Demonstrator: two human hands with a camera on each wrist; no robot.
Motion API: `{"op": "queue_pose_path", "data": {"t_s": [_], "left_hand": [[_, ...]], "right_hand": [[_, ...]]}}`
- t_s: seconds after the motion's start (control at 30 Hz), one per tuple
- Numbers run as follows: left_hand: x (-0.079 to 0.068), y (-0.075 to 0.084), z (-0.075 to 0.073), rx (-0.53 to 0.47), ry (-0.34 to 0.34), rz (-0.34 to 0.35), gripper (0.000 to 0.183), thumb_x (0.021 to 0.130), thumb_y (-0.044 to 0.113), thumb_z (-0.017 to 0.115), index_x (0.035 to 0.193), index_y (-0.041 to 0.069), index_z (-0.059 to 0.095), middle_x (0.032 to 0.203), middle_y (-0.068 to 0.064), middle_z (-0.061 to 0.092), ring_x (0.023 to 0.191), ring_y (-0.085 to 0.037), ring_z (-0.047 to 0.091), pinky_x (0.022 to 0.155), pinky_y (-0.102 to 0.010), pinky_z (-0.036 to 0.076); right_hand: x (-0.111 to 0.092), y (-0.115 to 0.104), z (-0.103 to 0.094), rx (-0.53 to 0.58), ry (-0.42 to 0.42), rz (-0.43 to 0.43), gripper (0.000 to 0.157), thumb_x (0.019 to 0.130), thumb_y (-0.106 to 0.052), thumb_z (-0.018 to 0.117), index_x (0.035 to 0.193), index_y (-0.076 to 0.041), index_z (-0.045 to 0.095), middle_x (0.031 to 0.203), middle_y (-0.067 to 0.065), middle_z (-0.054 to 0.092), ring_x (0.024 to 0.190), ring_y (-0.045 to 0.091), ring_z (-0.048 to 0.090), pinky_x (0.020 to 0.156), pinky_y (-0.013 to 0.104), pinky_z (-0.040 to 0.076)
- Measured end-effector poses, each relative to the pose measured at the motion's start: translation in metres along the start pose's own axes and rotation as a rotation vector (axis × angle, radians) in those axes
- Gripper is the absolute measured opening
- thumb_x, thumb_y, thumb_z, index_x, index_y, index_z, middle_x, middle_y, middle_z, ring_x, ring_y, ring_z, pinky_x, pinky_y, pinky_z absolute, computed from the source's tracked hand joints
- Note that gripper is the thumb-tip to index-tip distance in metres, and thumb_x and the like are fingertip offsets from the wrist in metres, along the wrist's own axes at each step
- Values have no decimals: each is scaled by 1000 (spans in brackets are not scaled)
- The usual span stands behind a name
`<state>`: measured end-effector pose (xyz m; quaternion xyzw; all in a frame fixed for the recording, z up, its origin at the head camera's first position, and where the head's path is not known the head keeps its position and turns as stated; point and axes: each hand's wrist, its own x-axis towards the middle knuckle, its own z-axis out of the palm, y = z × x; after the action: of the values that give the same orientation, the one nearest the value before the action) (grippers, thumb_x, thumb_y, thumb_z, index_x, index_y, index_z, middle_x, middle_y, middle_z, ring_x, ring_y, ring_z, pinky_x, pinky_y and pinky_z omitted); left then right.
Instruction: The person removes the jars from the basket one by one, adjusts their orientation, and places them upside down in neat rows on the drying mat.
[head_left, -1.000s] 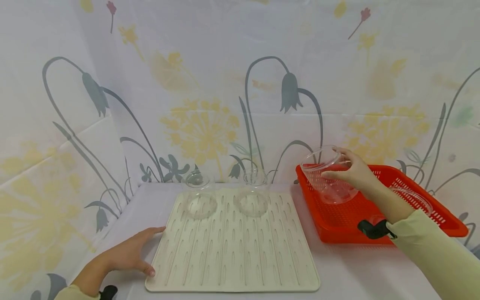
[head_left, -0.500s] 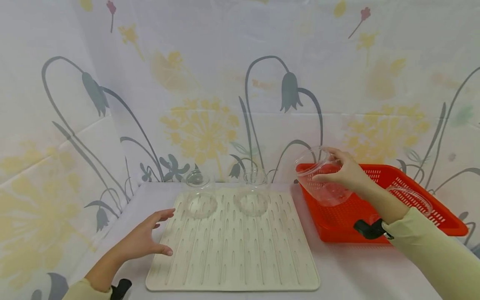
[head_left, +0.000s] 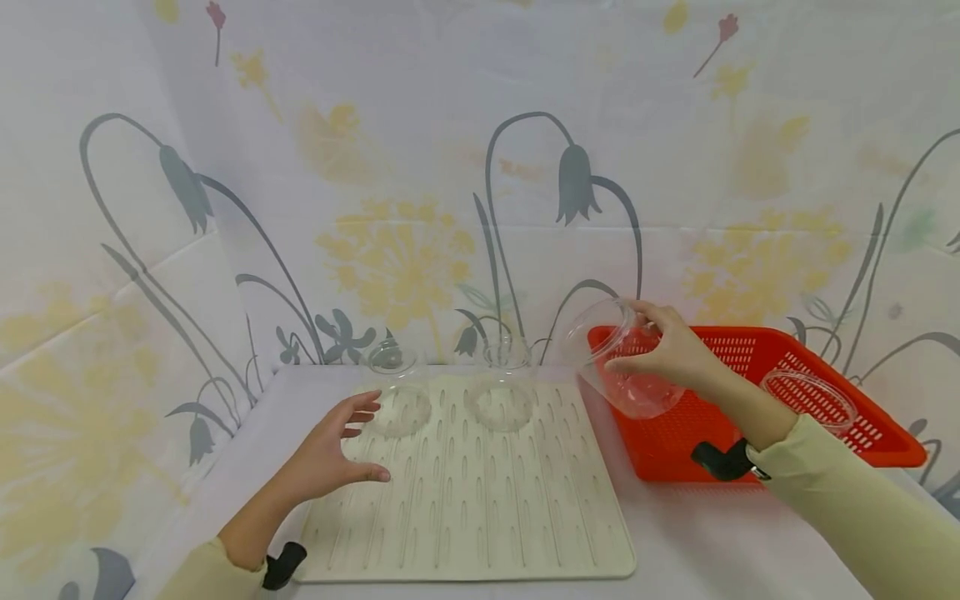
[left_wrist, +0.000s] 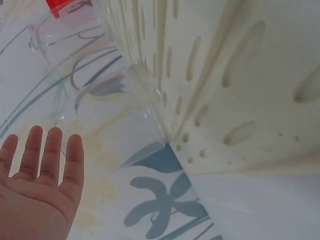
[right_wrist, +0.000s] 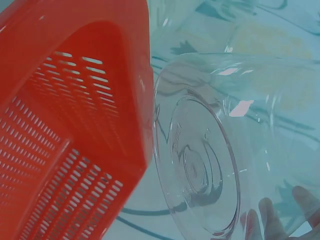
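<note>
My right hand (head_left: pixel 671 354) grips a clear plastic cup (head_left: pixel 641 396) by its side, over the left end of the red basket. The cup is tilted, its wide mouth facing up and left; its round base shows in the right wrist view. My left hand (head_left: pixel 330 454) hovers over the left part of a cream ridged mat (head_left: pixel 480 508), fingers spread and holding nothing. Two clear cups stand mouth down at the back of the mat, a left one (head_left: pixel 397 408) and a right one (head_left: pixel 501 407). My left fingertips overlap the left cup's rim in the head view.
The red slotted basket (head_left: pixel 675 471) stands on the white-covered table at right. Another clear cup (head_left: pixel 810 396) lies in its right part, partly behind my right forearm. A flower-printed cloth (head_left: pixel 420 125) rises behind the mat and along the left.
My left hand has lifted from the mat's left edge and moved right, over it. My right hand has shifted left with the cup, tipping its mouth further left.
</note>
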<state>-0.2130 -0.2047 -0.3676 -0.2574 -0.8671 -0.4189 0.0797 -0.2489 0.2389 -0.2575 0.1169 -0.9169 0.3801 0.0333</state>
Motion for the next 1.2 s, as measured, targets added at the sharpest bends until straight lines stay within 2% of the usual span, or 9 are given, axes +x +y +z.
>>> {"op": "queue_pose_path", "data": {"t_s": [0.23,0.5,0.63,0.83,1.03,1.2], "left_hand": [[14,10,15,-48,8,-32,95,64,22,86,141,9,33,130,-13,44,117,-35,45,93,-50,40],[27,20,28,-86,19,7,94,64,21,86,141,10,33,131,-13,43,118,-34,44,93,-48,41],[33,26,32,-112,23,30,93,65,20,86,141,10,34,131,-13,42,118,-33,43,93,-48,41],[42,34,37,-110,21,15,94,65,17,86,142,11,32,133,-11,41,118,-30,43,93,-45,42],[48,37,40,-134,15,13,93,66,16,85,143,12,32,134,-12,40,119,-29,43,94,-46,41],[52,41,46,-169,-1,12,89,69,22,84,142,16,33,134,-8,39,120,-26,43,94,-42,41]], "right_hand": [[1,-4,6,-16,-17,-14,95,72,-38,79,146,-12,26,132,24,29,116,43,35,79,54,49],[1,-14,14,-47,-19,-61,94,69,-38,81,145,-16,31,126,23,35,108,42,43,80,55,48],[2,-15,18,-61,-26,-82,96,67,-41,82,145,-18,32,129,24,34,112,42,41,84,57,45],[3,-18,26,-78,-44,-94,95,65,-42,82,144,-19,34,136,23,31,116,42,38,81,57,47],[6,-22,33,-99,-51,-145,94,64,-40,84,142,-18,37,126,19,38,114,39,37,82,57,46],[3,-25,38,-108,-72,-159,96,63,-41,84,143,-18,37,119,17,39,109,36,39,82,57,45]]}}
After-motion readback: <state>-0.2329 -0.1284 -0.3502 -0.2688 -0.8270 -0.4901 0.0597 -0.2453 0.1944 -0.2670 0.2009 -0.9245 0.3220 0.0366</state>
